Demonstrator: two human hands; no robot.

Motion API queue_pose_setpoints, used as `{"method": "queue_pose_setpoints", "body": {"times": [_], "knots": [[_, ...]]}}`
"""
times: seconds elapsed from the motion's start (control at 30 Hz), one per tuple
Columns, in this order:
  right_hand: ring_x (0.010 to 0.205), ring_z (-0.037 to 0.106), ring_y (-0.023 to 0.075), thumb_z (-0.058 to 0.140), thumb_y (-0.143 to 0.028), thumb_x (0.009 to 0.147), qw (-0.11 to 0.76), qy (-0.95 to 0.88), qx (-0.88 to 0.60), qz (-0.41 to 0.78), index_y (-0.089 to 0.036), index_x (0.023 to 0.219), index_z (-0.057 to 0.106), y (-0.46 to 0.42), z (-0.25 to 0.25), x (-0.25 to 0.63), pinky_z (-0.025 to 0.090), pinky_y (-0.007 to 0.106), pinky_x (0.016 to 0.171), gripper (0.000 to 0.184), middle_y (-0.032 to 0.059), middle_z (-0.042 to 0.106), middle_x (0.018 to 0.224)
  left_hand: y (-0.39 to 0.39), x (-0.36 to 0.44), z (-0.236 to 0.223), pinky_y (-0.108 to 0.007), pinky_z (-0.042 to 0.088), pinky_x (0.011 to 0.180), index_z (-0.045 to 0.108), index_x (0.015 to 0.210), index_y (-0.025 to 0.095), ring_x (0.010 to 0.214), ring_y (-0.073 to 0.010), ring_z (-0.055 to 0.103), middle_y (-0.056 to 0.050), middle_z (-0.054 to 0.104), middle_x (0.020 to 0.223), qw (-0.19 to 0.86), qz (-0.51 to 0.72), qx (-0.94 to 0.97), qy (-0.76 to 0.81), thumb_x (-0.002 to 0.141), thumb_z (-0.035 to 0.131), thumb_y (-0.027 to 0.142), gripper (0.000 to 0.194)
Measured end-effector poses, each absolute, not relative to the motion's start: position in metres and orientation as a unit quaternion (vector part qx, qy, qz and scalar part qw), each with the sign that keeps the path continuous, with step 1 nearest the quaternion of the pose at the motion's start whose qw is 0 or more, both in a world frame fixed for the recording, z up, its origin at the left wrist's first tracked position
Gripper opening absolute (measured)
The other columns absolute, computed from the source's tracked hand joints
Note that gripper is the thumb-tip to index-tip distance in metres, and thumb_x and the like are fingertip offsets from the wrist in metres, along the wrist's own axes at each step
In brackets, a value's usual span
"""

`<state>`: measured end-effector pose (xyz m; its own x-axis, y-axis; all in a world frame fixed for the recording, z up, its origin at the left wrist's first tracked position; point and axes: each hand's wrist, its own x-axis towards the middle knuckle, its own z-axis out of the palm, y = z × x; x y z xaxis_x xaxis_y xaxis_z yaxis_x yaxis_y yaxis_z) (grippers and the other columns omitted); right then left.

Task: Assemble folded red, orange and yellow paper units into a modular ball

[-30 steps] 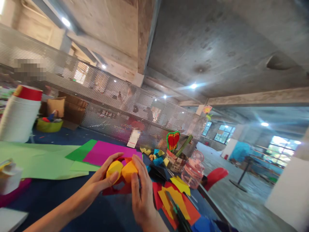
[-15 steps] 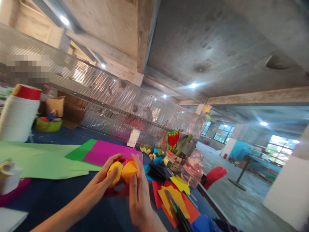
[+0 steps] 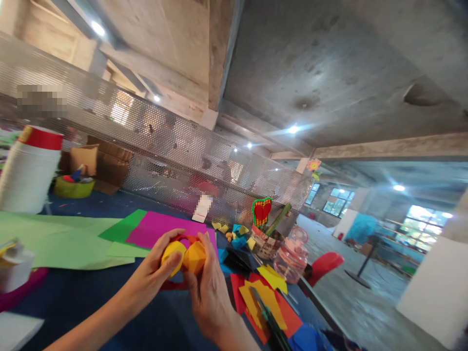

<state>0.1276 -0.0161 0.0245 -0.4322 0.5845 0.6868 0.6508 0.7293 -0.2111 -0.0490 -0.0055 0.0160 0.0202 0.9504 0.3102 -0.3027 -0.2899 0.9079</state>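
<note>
Two rounded, faceted yellow paper shapes sit side by side between my hands above the dark blue table. My left hand is closed on the left yellow paper shape, its thumb pressed on the front. Against the right side of the deeper yellow paper shape my right hand is closed, fingers together and thumb below. Red paper shows behind and under the shapes; whether it is joined to them I cannot tell. Beyond my fingers lie a magenta sheet and green sheets.
To the right are orange and yellow paper pieces, a black-and-green handled tool, a pink clear bottle and a decorated pot. A stack of white cups stands left. A perforated metal screen runs behind.
Both hands stay around the yellow paper. My right hand has turned slightly and shifted left, its thumb moving closer under the right shape. The red paper below shows less.
</note>
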Motion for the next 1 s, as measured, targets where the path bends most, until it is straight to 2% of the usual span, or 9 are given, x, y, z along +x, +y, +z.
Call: {"method": "queue_pose_setpoints", "body": {"times": [0.1, 0.17, 0.4, 0.5, 0.57, 0.7, 0.8, 0.87, 1.0], "knots": [[0.142, 0.045, 0.0330, 0.050, -0.029, 0.101, 0.398, -0.846, -0.350, -0.052, -0.027, 0.160, 0.004, -0.017, 0.024, 0.126, 0.049, 0.056, 0.107, 0.075, 0.0194, 0.039, 0.158, -0.008, -0.049, 0.016, -0.035, 0.061, 0.081, 0.052, 0.133, 0.031, 0.127, -0.0366, 0.056, -0.009, 0.047, 0.153, 0.537, 0.603, 0.502, 0.309, 0.084, 0.065, 0.060, 0.059], [0.143, 0.042, 0.0345, 0.051, -0.029, 0.100, 0.407, -0.846, -0.339, -0.062, -0.026, 0.159, 0.008, -0.018, 0.023, 0.125, 0.049, 0.057, 0.107, 0.073, 0.0201, 0.039, 0.157, -0.011, -0.049, 0.016, -0.034, 0.062, 0.076, 0.051, 0.135, 0.032, 0.127, -0.0367, 0.057, -0.008, 0.047, 0.152, 0.547, 0.597, 0.503, 0.300, 0.085, 0.063, 0.062, 0.060], [0.148, 0.032, 0.0360, 0.045, -0.029, 0.101, 0.426, -0.838, -0.334, -0.069, -0.023, 0.158, 0.011, -0.019, 0.017, 0.121, 0.043, 0.064, 0.109, 0.066, 0.0222, 0.037, 0.158, -0.019, -0.044, 0.019, -0.032, 0.062, 0.073, 0.052, 0.135, 0.030, 0.129, -0.0363, 0.054, -0.009, 0.053, 0.146, 0.539, 0.608, 0.493, 0.311, 0.084, 0.061, 0.065, 0.062], [0.148, 0.030, 0.0366, 0.044, -0.032, 0.102, 0.429, -0.836, -0.334, -0.070, -0.023, 0.158, 0.010, -0.019, 0.014, 0.119, 0.042, 0.066, 0.109, 0.066, 0.0232, 0.035, 0.159, -0.020, -0.044, 0.021, -0.031, 0.060, 0.084, 0.055, 0.132, 0.028, 0.138, -0.0356, 0.045, -0.009, 0.055, 0.146, 0.509, 0.620, 0.509, 0.313, 0.084, 0.063, 0.063, 0.060], [0.149, 0.030, 0.0372, 0.045, -0.033, 0.102, 0.425, -0.837, -0.337, -0.070, -0.023, 0.158, 0.008, -0.019, 0.014, 0.119, 0.042, 0.066, 0.109, 0.068, 0.0230, 0.034, 0.159, -0.021, -0.045, 0.023, -0.031, 0.060, 0.083, 0.055, 0.133, 0.029, 0.137, -0.0355, 0.047, -0.008, 0.056, 0.144, 0.513, 0.612, 0.509, 0.320, 0.084, 0.063, 0.063, 0.061], [0.148, 0.031, 0.0387, 0.054, -0.038, 0.098, 0.422, -0.833, -0.354, -0.048, -0.025, 0.159, 0.002, -0.024, 0.018, 0.118, 0.044, 0.062, 0.109, 0.081, 0.0218, 0.031, 0.161, -0.023, -0.046, 0.030, -0.028, 0.060, 0.080, 0.053, 0.133, 0.030, 0.124, -0.0303, 0.061, -0.006, 0.062, 0.140, 0.567, 0.596, 0.480, 0.306, 0.085, 0.066, 0.059, 0.058], [0.146, 0.035, 0.0400, 0.062, -0.044, 0.093, 0.453, -0.815, -0.360, -0.024, -0.023, 0.160, -0.001, -0.026, 0.019, 0.119, 0.044, 0.059, 0.109, 0.094, 0.0225, 0.030, 0.161, -0.024, -0.047, 0.037, -0.028, 0.061, 0.079, 0.054, 0.131, 0.033, 0.110, -0.0252, 0.071, -0.003, 0.071, 0.128, 0.624, 0.602, 0.397, 0.302, 0.086, 0.068, 0.054, 0.052], [0.145, 0.037, 0.0404, 0.063, -0.047, 0.092, 0.471, -0.803, -0.366, -0.007, -0.022, 0.160, 0.003, -0.024, 0.019, 0.120, 0.042, 0.060, 0.110, 0.094, 0.0231, 0.033, 0.159, -0.023, -0.048, 0.042, -0.030, 0.062, 0.075, 0.055, 0.132, 0.033, 0.097, -0.0237, 0.076, -0.003, 0.077, 0.115, 0.665, 0.594, 0.337, 0.303, 0.088, 0.066, 0.050, 0.049], [0.143, 0.040, 0.0405, 0.064, -0.052, 0.089, 0.499, -0.776, -0.378, 0.075, -0.020, 0.156, 0.018, -0.017, 0.016, 0.120, 0.040, 0.061, 0.112, 0.088, 0.0242, 0.037, 0.156, -0.019, -0.054, 0.048, -0.031, 0.063, 0.071, 0.058, 0.132, 0.022, 0.075, -0.0216, 0.078, -0.004, 0.081, 0.087, 0.716, 0.580, 0.258, 0.291, 0.093, 0.063, 0.036, 0.042]]}}
